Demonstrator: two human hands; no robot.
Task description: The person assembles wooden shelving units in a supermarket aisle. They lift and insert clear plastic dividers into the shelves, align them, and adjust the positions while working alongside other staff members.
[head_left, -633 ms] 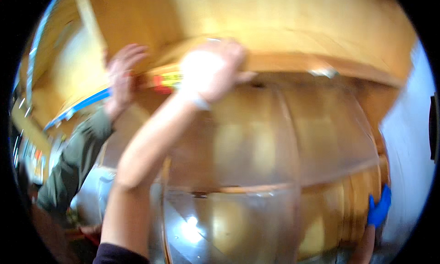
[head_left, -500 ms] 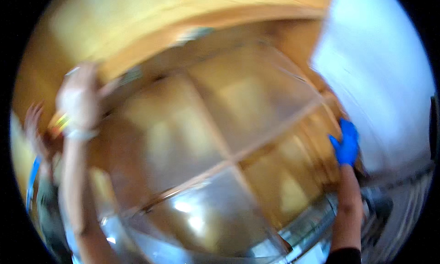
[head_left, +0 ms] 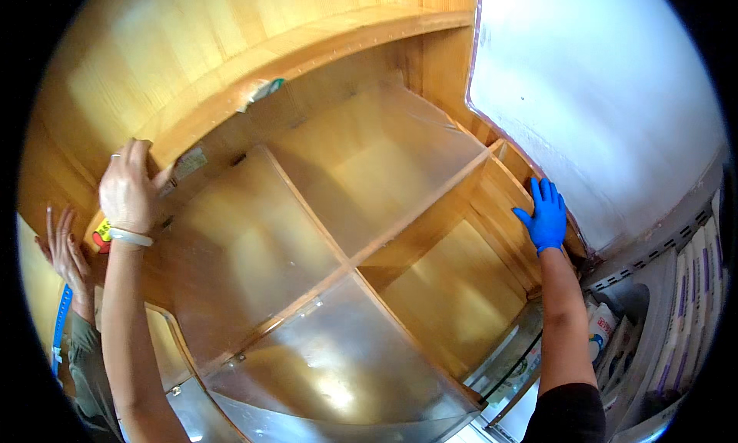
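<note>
A large wooden cabinet (head_left: 350, 262) with crossed dividers and clear panels over several compartments fills the middle. My left hand (head_left: 129, 191), bare with a ring and a white wristband, grips the cabinet's left upper edge, fingers bent over it and thumb toward the inside. My right hand (head_left: 547, 216), in a blue glove, lies against the right side frame with fingers stretched out. One lower right compartment (head_left: 453, 278) shows bare wood inside. A glossy clear door (head_left: 338, 351) covers the lower middle one.
Another person's hand (head_left: 65, 247) with a dark green sleeve is beside the cabinet's left side. A white wall (head_left: 607, 97) borders the right. A grey bin (head_left: 642, 320) and upright white boxes (head_left: 692, 304) stand at lower right.
The view has steadied from a blur. The cabinet and my right hand now appear further left in the picture. Both hands remain on the wood.
</note>
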